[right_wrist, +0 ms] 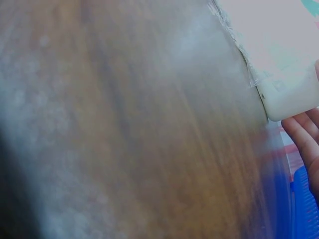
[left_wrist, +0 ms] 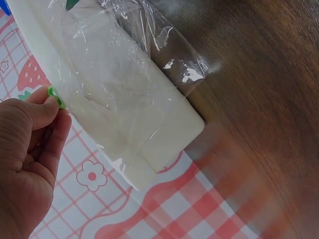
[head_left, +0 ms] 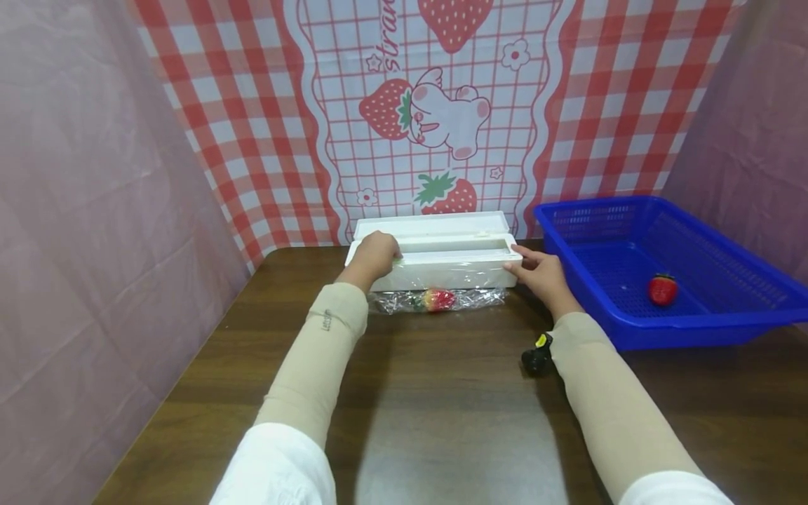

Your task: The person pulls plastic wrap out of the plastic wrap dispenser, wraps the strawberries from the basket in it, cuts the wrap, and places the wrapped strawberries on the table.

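A long white cling film box (head_left: 467,275) lies across the table with its lid (head_left: 432,226) raised at the back. Clear cling film (head_left: 482,298) comes down over its front edge onto the table. Beneath or within the film lies a red and yellow strawberry (head_left: 440,300). My left hand (head_left: 376,256), above the box's left part, pinches a small green slider (left_wrist: 59,98) at the box edge between thumb and finger. At the other end, my right hand (head_left: 544,277) grips the box's right corner, thumb at the front and fingers around the end.
A blue plastic basket (head_left: 609,315) stands to the right, close to my right hand, with a red strawberry (head_left: 662,290) inside. Behind the box hangs a checked cloth (head_left: 404,182). The wooden table (head_left: 454,400) extends toward me.
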Demonstrator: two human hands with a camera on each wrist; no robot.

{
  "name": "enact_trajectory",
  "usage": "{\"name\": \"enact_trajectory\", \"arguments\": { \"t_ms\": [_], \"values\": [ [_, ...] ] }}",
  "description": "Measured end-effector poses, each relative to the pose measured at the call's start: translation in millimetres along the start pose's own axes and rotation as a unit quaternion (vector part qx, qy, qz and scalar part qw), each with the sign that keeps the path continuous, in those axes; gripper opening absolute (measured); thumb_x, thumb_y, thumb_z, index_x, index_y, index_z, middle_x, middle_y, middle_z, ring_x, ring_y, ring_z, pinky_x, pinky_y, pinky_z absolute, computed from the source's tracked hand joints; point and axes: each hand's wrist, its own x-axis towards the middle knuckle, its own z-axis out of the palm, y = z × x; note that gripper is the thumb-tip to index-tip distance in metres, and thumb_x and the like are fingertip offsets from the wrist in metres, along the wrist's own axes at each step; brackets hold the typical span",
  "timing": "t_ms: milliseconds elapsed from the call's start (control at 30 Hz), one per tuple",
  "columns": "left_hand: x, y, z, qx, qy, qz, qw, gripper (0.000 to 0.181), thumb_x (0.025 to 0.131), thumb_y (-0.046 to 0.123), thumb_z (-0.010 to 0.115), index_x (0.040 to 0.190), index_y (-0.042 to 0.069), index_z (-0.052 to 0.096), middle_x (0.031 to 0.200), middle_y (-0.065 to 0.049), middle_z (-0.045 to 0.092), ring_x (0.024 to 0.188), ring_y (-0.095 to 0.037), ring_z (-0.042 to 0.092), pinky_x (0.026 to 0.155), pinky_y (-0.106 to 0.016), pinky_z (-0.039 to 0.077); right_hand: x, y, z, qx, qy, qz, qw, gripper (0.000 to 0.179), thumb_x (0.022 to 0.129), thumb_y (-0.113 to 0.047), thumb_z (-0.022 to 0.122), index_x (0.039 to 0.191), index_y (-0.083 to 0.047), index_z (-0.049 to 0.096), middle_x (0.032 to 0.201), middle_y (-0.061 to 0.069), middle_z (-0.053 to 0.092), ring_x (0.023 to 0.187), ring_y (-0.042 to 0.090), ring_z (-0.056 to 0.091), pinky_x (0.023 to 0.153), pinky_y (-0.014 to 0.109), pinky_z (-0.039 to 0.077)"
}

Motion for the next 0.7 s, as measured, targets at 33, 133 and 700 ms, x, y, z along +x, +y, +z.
{"name": "enact_trajectory", "arguments": {
  "t_ms": [33, 133, 700],
  "values": [
    [-0.4, -0.4, 0.0, 0.0, 0.001, 0.0, 1.0, 0.025, 0.079, -0.005, 0.069, 0.098, 0.009, 0.077, 0.107, -0.007, 0.072, 0.103, -0.027, 0.065, 0.095, -0.035, 0.049, 0.0, 0.2, 0.1, 0.0, 0.0, 0.0, 1.0, 0.052, 0.088, -0.016, 0.074, 0.133, 0.002, 0.057, 0.107, 0.035, 0.063, 0.068, -0.005, 0.057, 0.058, 0.013, 0.051],
    [-1.3, -1.4, -0.5, 0.008, 0.006, 0.006, 0.9999, 0.022, 0.079, -0.003, 0.069, 0.096, 0.009, 0.078, 0.104, -0.007, 0.073, 0.099, -0.027, 0.066, 0.093, -0.036, 0.05, 0.3, 1.0, 0.5, 0.003, -0.002, 0.001, 1.0, 0.052, 0.088, -0.016, 0.074, 0.133, 0.001, 0.056, 0.108, 0.035, 0.063, 0.07, -0.006, 0.057, 0.059, 0.013, 0.052],
    [-2.5, -8.6, -0.5, 0.014, -0.002, -0.005, 0.9999, 0.025, 0.079, -0.004, 0.07, 0.099, 0.01, 0.077, 0.107, -0.006, 0.072, 0.103, -0.026, 0.064, 0.096, -0.036, 0.048, 0.7, 0.4, 0.6, 0.006, -0.002, 0.009, 0.9999, 0.052, 0.088, -0.016, 0.073, 0.134, 0.002, 0.056, 0.11, 0.034, 0.063, 0.072, -0.007, 0.057, 0.061, 0.013, 0.052]
  ]
}}
